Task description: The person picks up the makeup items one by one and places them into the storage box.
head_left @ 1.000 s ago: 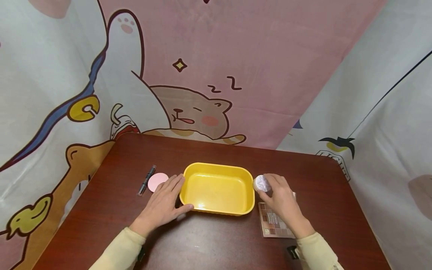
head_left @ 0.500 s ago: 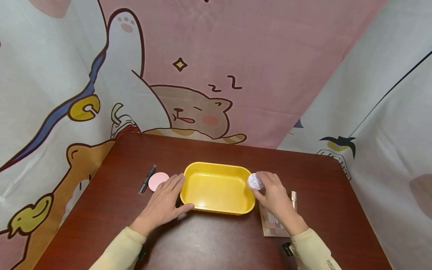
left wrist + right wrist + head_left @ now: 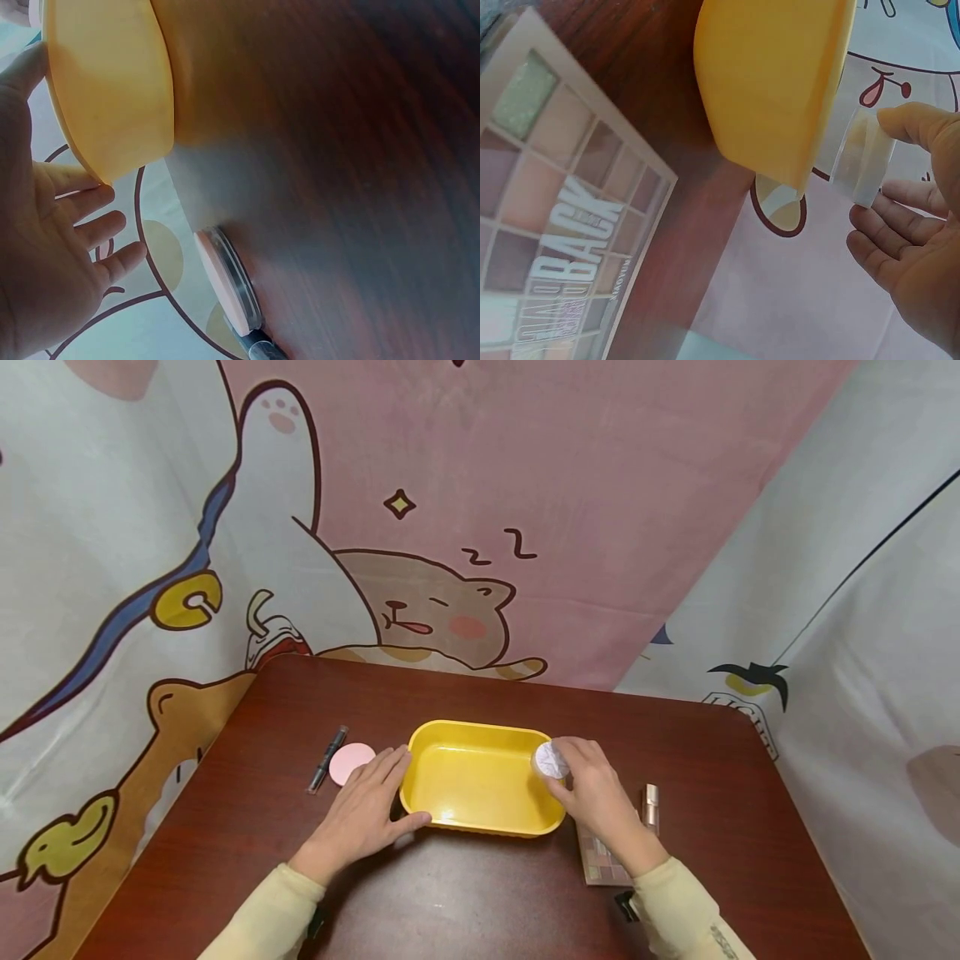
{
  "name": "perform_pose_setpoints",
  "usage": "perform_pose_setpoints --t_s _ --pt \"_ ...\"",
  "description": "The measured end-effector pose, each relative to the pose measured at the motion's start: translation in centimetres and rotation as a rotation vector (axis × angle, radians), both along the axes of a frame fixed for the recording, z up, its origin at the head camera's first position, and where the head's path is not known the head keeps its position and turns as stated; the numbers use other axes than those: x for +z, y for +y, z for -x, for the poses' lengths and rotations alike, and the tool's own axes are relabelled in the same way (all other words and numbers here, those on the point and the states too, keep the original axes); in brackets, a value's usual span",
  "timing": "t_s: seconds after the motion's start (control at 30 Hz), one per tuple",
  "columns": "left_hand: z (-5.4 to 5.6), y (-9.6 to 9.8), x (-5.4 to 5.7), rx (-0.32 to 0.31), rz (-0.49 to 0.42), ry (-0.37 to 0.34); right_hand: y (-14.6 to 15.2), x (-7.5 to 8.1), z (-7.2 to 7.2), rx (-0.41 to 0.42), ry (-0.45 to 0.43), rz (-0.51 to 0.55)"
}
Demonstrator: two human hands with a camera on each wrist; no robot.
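Above the right end of a yellow plastic tub (image 3: 472,789), my right hand (image 3: 596,789) pinches a small round jar (image 3: 551,762) with a white patterned lid. The right wrist view shows the clear-sided jar (image 3: 864,157) between thumb and fingertips, over the tub's rim. My left hand (image 3: 363,818) rests at the tub's left end, fingers straight along the rim and thumb at its front corner. In the left wrist view the thumb and index finger touch the tub's edge. The bottom of the tub is bare.
Left of the tub lie a round pink compact (image 3: 351,764) and a dark double-ended pen (image 3: 327,760). An eyeshadow palette (image 3: 596,860) lies under the right forearm, with a gold-coloured tube (image 3: 651,806) on or beside it. A printed cloth (image 3: 600,527) hangs behind the table.
My right hand has carried the jar leftward, from beside the tub to over its right end, uncovering the gold-coloured tube. The left hand has stayed in place.
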State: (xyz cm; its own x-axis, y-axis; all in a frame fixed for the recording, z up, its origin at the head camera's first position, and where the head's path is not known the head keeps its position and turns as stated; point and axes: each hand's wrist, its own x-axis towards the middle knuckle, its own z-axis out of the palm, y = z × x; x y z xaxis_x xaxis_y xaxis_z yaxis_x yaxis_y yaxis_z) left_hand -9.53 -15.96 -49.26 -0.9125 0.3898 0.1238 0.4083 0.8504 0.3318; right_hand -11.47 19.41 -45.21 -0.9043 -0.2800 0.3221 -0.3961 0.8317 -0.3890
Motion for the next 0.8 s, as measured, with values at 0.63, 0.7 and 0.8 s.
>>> perform_pose_setpoints --t_s 0.63,0.7,0.8 --pt "0.0 0.0 -0.1 -0.001 0.001 -0.007 -2.2 0.8 1.1 0.093 0.033 -0.036" --pt "0.0 0.0 -0.1 0.0 -0.002 -0.007 -2.4 0.7 1.2 0.1 0.042 -0.038" --pt "0.0 0.1 0.0 -0.001 -0.002 -0.009 -2.6 0.7 1.4 0.102 0.041 -0.037"
